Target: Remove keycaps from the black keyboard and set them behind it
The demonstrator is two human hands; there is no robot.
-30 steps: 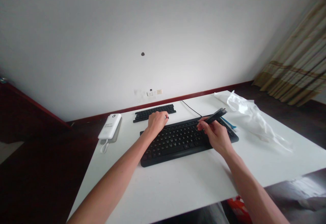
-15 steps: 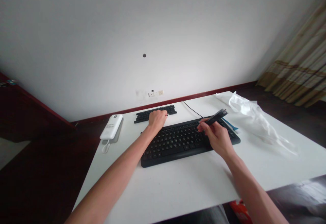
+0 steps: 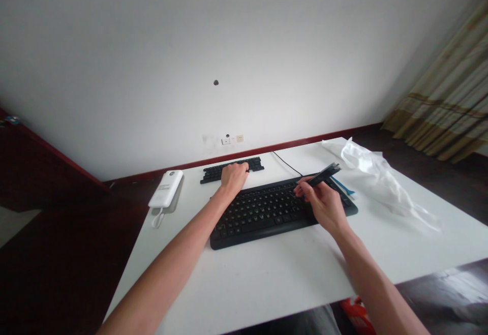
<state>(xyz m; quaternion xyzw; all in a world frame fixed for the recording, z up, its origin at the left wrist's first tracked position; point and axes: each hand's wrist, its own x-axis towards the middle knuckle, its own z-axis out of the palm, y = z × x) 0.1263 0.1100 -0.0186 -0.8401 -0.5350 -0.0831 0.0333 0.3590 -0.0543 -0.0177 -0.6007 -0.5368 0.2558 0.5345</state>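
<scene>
A black keyboard [image 3: 263, 215] lies across the table, with rows of small pale marks over its key area. Behind it is a flat block of black keycaps [image 3: 211, 174] laid in rows, with a notched edge. My left hand [image 3: 233, 178] rests over the right part of these keycaps, fingers curled; whatever they pinch is too small to make out. Above the right part of the keyboard, my right hand [image 3: 321, 200] is closed around a long dark tool [image 3: 325, 173], its split-looking end pointing up and right. A blue strip-like tool [image 3: 344, 186] lies by the keyboard's right end.
A white power bank [image 3: 166, 189] with a looped strap stands at the table's left. Crumpled clear plastic [image 3: 389, 180] spreads over the right side. A black cable [image 3: 286, 163] runs back from the keyboard to the white table's [image 3: 267, 284] far edge, near the wall.
My left hand has shifted very slightly over the keycaps. The right hand keeps its hold on the dark tool in about the same place. The whole view has moved a little.
</scene>
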